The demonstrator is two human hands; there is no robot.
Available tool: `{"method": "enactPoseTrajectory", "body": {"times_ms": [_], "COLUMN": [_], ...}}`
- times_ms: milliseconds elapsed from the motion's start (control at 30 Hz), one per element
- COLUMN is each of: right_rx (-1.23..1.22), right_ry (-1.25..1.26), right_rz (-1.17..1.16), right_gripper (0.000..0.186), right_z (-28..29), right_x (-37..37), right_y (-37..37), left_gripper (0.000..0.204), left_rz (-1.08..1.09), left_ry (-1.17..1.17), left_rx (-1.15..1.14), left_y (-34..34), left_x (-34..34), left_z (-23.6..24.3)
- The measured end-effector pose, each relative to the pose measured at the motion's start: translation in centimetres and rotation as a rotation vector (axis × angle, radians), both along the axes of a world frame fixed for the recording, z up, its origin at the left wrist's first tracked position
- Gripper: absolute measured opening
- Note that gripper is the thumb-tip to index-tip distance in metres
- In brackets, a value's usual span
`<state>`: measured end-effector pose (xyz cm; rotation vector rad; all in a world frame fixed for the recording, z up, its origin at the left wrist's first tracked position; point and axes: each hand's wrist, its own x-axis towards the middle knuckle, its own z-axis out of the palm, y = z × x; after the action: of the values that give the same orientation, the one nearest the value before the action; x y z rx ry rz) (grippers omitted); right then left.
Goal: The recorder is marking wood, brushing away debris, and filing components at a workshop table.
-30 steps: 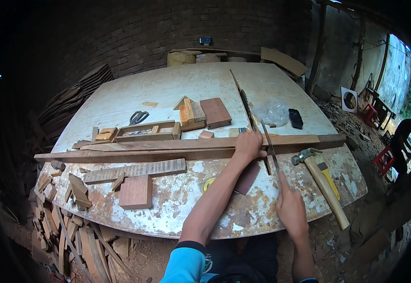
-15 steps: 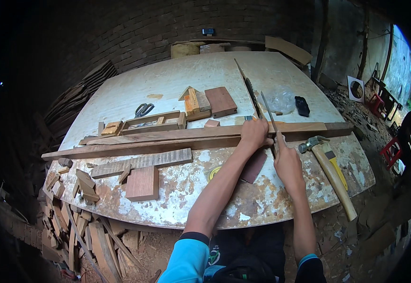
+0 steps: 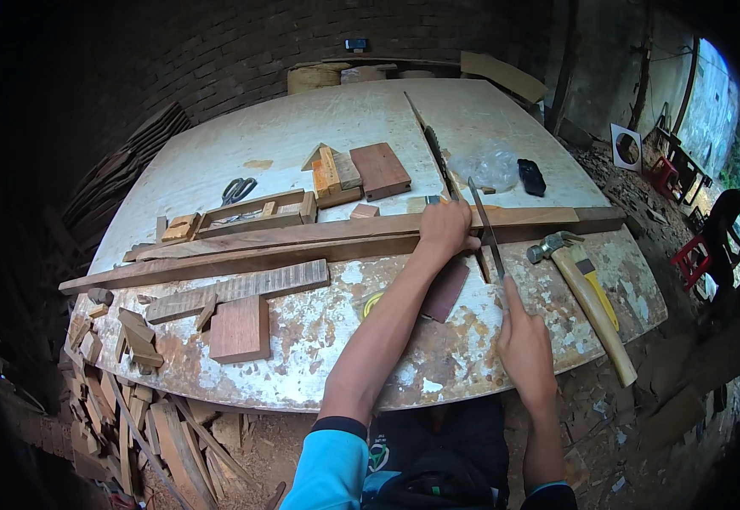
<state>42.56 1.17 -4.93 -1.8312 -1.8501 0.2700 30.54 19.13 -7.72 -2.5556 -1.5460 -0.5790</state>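
Two long wooden strips [image 3: 344, 243] lie side by side across the table [image 3: 387, 327]. On them rests my left hand [image 3: 445, 228], its fingers curled over the wood next to the table's slot. My right hand [image 3: 524, 344] is wrapped around the hidden handle of a long, narrow metal blade [image 3: 487, 223]. That blade points away from me and crosses the strips just right of my left hand; whether it is a saw or a file, I cannot make out. Beyond my left hand, a dark toothed saw disc [image 3: 434, 146] stands up from the slot.
A claw hammer [image 3: 586, 297] lies at the right over a yellow-handled tool. Wooden blocks [image 3: 240, 330], scissors [image 3: 238, 189], a plastic bag [image 3: 480, 161] and a black object [image 3: 531, 177] are on the table. Offcuts [image 3: 157, 433] are piled on the floor.
My right hand has drawn the blade back toward me. My left hand stays on the strips. The whole view has shifted slightly, and a dark figure shows more plainly at the far right.
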Motion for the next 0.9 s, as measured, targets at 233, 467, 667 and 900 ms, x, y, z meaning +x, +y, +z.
{"method": "enactPoseTrajectory", "body": {"times_ms": [233, 467, 667, 900], "right_rx": [0.076, 0.213, 0.021, 0.268], "right_ry": [-0.009, 0.018, 0.014, 0.093], "right_rz": [0.025, 0.014, 0.013, 0.043], "right_gripper": [0.049, 0.048, 0.05, 0.043], "right_z": [-0.7, -1.5, -1.1, -2.8], "right_x": [0.2, 0.8, -0.4, 1.3], "right_y": [0.8, 5.8, -0.6, 8.1], "left_gripper": [0.053, 0.054, 0.053, 0.054], "left_rz": [0.007, -0.043, -0.012, -0.007], "left_ry": [-0.003, -0.027, 0.004, 0.076], "left_rx": [-0.008, 0.044, 0.015, -0.014], "left_y": [0.0, -0.3, -0.3, 0.8], "left_x": [0.2, 1.5, -0.5, 1.4], "left_z": [0.2, 0.5, -0.5, 0.6]}}
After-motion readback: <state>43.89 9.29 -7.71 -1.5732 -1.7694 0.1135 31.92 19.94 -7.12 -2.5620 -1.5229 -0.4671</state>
